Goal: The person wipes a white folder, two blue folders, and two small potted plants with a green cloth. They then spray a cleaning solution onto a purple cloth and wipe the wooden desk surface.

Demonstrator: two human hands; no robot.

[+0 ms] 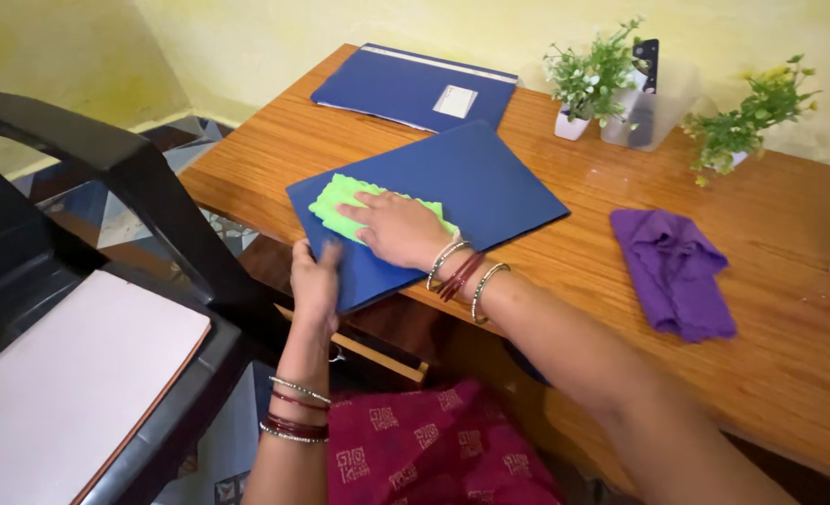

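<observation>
Right hand [398, 227] flat and spread, palm down on a green cloth [340, 208], pressing it onto a blue folder [452, 196]. Left hand [316, 283] closed on the folder's near-left corner, thumb on top, fingers hidden under it. Folder lying skewed on the tabletop [789, 318], its near-left part jutting past the front edge and held up only by that left-hand pinch.

Likely trouble:
- Tipping or sliding off the front edge, should the pinch loosen while the pressing hand bears down on the overhanging part.
- Bending or creasing of the cover where it leaves the wood, from pressure on the unsupported corner.
- Cloth bunching and slipping out from under the palm on the smooth cover.
- Bangles at the right wrist [460, 274] dragging across the cover, possibly scratching it.
- Fall into the gap between tabletop and black plastic chair [134, 187], onto the lap or floor.

Room to move:
- Far side: second blue folder [406, 86] near but apart from the first, a strip of bare wood between.
- Far right: two small potted plants [583, 79] [747, 117] and a clear plastic container [654, 103], well apart from both hands.
- Right: purple cloth [672, 266] lying apart from the folder's right corner, open wood between and beyond.
- Left: chair arm close by the left forearm, a pale flat pad [69, 383] on its seat; little space there
</observation>
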